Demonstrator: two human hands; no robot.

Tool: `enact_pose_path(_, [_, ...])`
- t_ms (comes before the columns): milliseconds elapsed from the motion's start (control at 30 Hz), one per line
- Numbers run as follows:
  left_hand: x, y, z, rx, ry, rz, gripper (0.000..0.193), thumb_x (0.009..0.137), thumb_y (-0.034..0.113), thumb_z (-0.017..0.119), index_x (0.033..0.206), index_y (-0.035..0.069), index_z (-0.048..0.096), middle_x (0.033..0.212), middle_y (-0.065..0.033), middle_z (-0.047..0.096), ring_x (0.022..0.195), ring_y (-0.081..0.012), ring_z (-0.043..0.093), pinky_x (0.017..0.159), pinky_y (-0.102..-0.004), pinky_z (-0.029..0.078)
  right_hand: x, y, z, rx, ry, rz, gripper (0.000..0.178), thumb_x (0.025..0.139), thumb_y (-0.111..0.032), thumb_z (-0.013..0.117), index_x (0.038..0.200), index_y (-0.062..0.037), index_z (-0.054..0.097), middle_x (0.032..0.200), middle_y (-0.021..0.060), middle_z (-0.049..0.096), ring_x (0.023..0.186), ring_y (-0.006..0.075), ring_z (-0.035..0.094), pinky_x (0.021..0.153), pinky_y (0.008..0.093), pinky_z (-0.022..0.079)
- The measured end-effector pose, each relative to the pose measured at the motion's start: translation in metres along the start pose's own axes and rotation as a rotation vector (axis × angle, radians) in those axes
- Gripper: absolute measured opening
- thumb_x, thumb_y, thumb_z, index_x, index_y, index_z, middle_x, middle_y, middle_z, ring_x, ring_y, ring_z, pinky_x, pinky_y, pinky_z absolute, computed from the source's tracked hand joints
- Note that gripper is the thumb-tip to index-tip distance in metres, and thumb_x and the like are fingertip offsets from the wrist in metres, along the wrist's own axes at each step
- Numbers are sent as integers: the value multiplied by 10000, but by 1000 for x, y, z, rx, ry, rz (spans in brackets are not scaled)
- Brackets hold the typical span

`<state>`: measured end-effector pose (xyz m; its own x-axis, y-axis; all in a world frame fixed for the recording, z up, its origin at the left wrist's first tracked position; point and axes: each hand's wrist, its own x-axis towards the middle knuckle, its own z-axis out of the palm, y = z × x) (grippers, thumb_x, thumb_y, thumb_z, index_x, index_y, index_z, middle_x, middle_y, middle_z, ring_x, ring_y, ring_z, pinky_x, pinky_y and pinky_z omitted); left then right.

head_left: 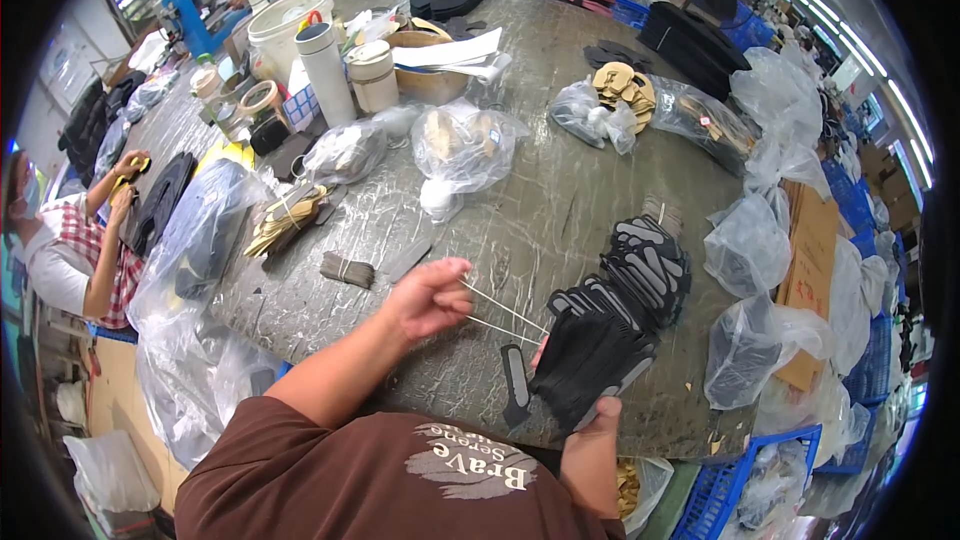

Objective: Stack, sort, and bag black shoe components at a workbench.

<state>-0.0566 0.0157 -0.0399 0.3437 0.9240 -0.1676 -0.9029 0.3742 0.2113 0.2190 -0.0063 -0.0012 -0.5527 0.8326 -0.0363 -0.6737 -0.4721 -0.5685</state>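
My left hand (435, 300) is closed around one end of a thin whitish elastic band (503, 306). Two taut strands of it run across to a thick stack of black flat cut pieces (590, 360). From below and the near side, my right hand (600, 417) grips that stack, some fingers hidden beneath it. Just behind the stack lies a heap of black pieces with grey patches (648, 270). One loose black piece with a grey strip (515, 387) rests left of the stack. Nearer my left hand are a grey flat piece (408, 262) and a small tied brown bundle (347, 270).
Tan tied pieces (285, 222) and plastic bags (465, 148) lie further back. A white bottle (322, 75), tubs and a bucket (290, 25) stand far left. Bags (748, 240) line the right edge, above a blue crate (715, 495). Co-workers sit around the table.
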Motion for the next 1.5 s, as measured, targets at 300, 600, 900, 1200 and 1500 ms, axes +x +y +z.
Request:
enact_pose_path(300, [-28,-1,115,1711,-745,421,453,904,91,522,1353,78,461,1272,-160,570,789,-223,650,676,-353,501,33,-2,16,-1680,30,73,957,558,-264,825,1361,10,382,1287,192,490,1201,285,481,1023,356,352])
enact_pose_path(600, [-21,-3,24,1477,145,-25,125,858,0,566,979,21,543,832,-87,655,707,-184,636,610,-305,493,14,2,15,-253,-49,270,847,572,-192,763,1321,26,434,1196,85,555,1073,171,540,911,284,433])
enact_pose_path(900, [14,-8,65,1276,-34,-387,124,801,109,658,732,49,573,609,14,539,561,-61,494,479,-237,354,45,-1,41,-980,-563,377,930,543,-273,819,1322,16,401,1192,134,543,1126,248,519,985,344,379])
enact_pose_path(1200, [-22,-6,84,1864,-223,345,107,697,92,685,772,41,629,663,-48,585,640,-165,572,613,-309,441,52,20,26,-2047,162,-147,818,517,-292,790,1241,-113,455,1067,80,534,1052,289,512,880,440,376])
enact_pose_path(1500, [-39,-45,57,1950,158,421,413,743,95,682,1129,62,540,793,-60,652,730,-279,613,818,-432,412,68,22,14,-1854,418,-144,830,530,-276,806,1240,-37,450,1154,181,567,1093,360,534,915,470,426])
